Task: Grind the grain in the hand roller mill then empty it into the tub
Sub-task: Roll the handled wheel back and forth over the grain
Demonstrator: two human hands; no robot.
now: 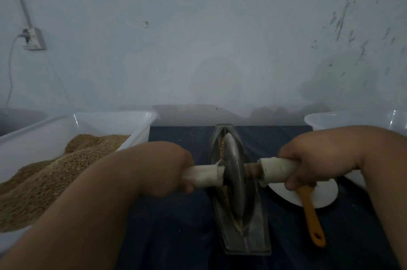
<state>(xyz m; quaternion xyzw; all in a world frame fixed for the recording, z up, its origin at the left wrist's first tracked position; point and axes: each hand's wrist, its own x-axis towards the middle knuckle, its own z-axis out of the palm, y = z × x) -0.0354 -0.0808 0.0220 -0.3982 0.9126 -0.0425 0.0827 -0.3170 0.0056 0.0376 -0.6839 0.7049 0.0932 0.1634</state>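
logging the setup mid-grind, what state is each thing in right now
left hand, gripping the left white cloth-wrapped handle
right hand, gripping the right white cloth-wrapped handle
grey metal roller disc, upright in the boat-shaped metal trough, grain in its groove
white plastic tub on the left, heaped with brown grain
white tub on the right, contents hidden
orange-handled brush, lying partly on white round plate
wall socket, plug in

Mill (234, 181) — grey metal wheel on edge in a narrow boat-shaped trough, running away from the viewer; white-wrapped handles stick out both sides. Grain (222, 148) clings along the wheel's left face. Left tub (136, 131) — white, heaped with tan grain. Right tub (352, 119) white, contents hidden.
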